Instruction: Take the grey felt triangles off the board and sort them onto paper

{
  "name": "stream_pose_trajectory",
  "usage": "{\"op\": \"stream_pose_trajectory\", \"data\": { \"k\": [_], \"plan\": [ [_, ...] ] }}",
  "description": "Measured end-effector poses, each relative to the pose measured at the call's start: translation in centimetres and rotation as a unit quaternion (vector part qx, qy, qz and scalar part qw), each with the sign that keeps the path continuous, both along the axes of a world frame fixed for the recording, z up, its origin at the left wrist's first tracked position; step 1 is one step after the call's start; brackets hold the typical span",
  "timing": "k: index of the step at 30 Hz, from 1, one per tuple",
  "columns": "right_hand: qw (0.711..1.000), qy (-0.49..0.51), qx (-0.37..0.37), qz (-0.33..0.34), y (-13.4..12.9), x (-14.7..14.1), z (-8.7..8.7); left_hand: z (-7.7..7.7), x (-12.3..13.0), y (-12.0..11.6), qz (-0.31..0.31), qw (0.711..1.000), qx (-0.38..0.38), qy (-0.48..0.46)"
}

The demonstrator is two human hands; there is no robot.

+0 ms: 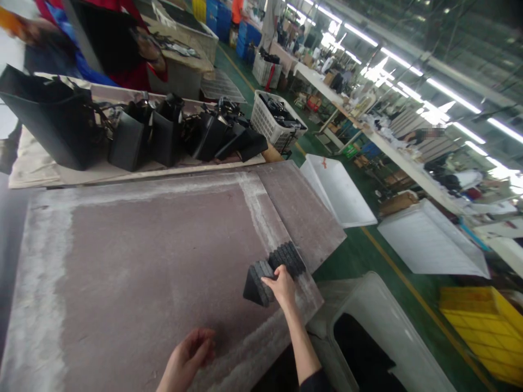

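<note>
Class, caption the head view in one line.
Right hand holds dark layered pieces at a worn table, left hand loosely curled.

seen from the middle of the brown board (163, 245), bare surface gives a hand low, open passage from 7 round through 9 to 1 o'clock. beyond the far edge, black bags (128, 136) wall off 10 to 1 o'clock. the tilted dark stack (255, 286), the right hand (284, 286) and the ridged dark stack (287, 258) obstruct 3 to 4 o'clock; the left hand (192, 354) occupies 6 o'clock.
</note>
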State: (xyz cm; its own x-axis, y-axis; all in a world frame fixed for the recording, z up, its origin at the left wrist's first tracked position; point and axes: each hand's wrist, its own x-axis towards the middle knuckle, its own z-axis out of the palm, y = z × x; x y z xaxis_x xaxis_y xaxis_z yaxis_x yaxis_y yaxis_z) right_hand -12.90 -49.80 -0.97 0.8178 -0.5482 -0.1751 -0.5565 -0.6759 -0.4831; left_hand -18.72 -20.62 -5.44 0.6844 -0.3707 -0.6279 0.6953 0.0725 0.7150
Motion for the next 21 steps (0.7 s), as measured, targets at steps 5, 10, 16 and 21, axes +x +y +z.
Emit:
{"op": "stream_pose_trajectory", "data": {
  "k": [5,10,16,21],
  "plan": [
    [0.986,0.029,0.158,0.036,0.4,0.2,0.1,0.2,0.5,-0.3,0.014,1.000,-0.004,0.010],
    [0.970,0.010,0.239,0.028,1.5,0.1,0.6,0.9,1.8,-1.1,0.004,1.000,-0.002,0.008],
    [0.920,0.014,0.385,0.072,3.2,-0.4,4.6,2.2,4.2,-2.8,0.013,0.999,-0.040,-0.029],
    [0.870,0.059,0.463,0.156,6.1,-0.9,6.8,5.6,5.1,-2.9,0.012,0.970,-0.243,0.024]
  ]
}}
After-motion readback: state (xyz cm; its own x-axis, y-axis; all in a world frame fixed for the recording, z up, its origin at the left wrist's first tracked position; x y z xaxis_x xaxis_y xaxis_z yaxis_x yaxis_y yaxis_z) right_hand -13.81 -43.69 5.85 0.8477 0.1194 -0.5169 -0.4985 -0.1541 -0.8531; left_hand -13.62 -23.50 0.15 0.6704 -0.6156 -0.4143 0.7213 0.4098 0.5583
